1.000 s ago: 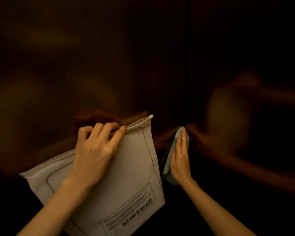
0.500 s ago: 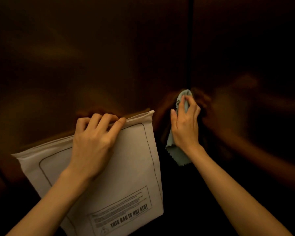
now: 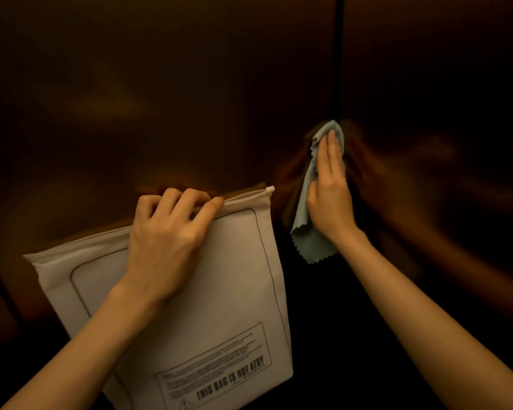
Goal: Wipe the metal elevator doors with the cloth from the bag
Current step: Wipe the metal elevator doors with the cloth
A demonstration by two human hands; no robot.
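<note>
Wiping step: right hand [image 3: 329, 184], fingers flat, presses microfiber cloth [image 3: 308, 232] against elevator doors [image 3: 190, 99] near centre seam [image 3: 337, 69]. Left hand [image 3: 166, 235] pinches zip bag [image 3: 219, 291]. Next: wipe adjacent unwiped metal.

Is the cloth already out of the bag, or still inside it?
Out. The right hand presses the cloth against the doors, apart from the bag.

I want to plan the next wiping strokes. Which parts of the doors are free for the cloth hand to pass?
Free: the left door above the bag, and the right door beyond the seam. Crowded: between the left hand gripping the bag and the right hand pressing the cloth.
</note>
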